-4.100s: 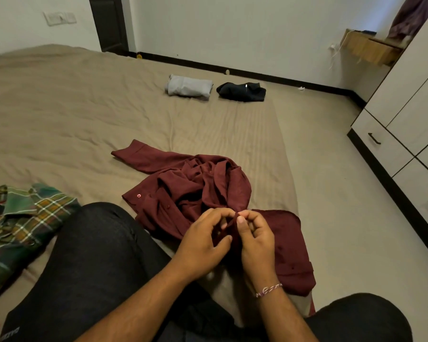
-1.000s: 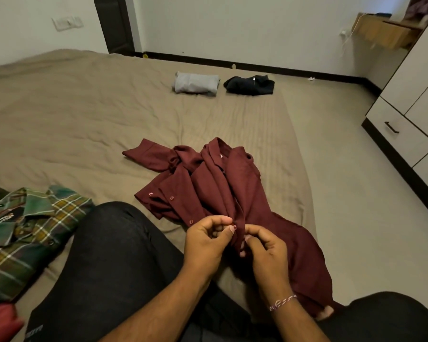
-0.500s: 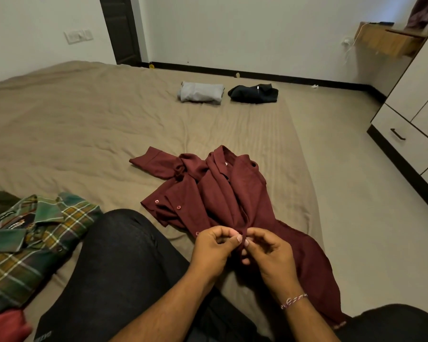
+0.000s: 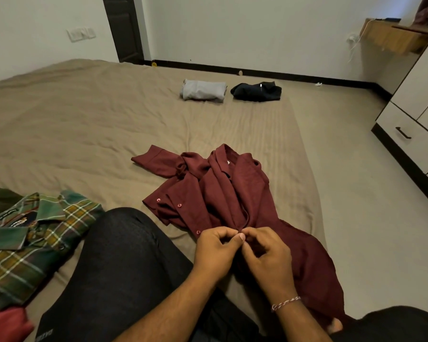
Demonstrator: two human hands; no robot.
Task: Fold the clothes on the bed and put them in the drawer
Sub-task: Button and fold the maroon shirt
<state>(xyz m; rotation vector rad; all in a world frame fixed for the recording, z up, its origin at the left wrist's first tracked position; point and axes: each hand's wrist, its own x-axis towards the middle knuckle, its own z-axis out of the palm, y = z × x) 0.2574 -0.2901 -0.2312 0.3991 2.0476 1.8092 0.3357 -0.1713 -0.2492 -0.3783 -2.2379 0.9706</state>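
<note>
Both hands meet fingertip to fingertip, curled: left hand (image 4: 218, 248) and right hand (image 4: 267, 253) pinch the maroon shirt (image 4: 232, 193) front edge; shirt spreads away from the pinch on the bed (image 4: 84, 134).

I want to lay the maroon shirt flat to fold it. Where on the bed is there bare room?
The bed is bare between the maroon shirt and the grey bundle and black bundle, and far left. It is crowded near the plaid shirt and knee.
</note>
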